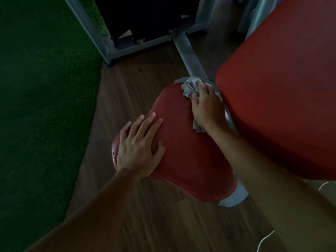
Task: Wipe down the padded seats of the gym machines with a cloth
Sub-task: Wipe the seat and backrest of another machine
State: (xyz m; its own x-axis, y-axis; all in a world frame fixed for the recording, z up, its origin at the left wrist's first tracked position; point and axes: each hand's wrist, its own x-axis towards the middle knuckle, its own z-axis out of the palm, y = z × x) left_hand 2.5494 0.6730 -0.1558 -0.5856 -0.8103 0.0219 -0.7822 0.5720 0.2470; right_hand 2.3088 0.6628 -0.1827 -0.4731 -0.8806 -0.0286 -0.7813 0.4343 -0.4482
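Left forearm (87,206) and right forearm (272,170), both bare, enter from the bottom edge and reach forward over the seat (190,157).

Seat: red padded vinyl, wide at the near end and narrowing to a rounded far end. It sits on a grey bracket (234,197) that shows under its near right corner.

Left hand (138,148): laid flat on the seat's near left part, fingers straight and spread, thumb out to the right, heel of the palm at the left edge. Holds nothing.

Right hand (207,108): at the seat's far right edge, palm down, fingers curled over the cloth (189,87) and pressing it against the pad.

Cloth: grey and crumpled. It bunches out past the fingertips at the seat's far tip, and a small tail shows below the wrist.

Back pad (281,88): large and red, fills the upper right, just beside the right hand. Whether they touch, cannot tell.

Frame (189,57): a grey metal beam runs from behind the cloth up to a grey base rail with dark parts above it.

Floor (136,88): brown wood planks under the seat. Green turf (45,88) covers the left side and meets the planks along a curved line.

White cord (265,239): on the floor at lower right, beside the right forearm.

Light is dim; fine detail on the frame is unclear.
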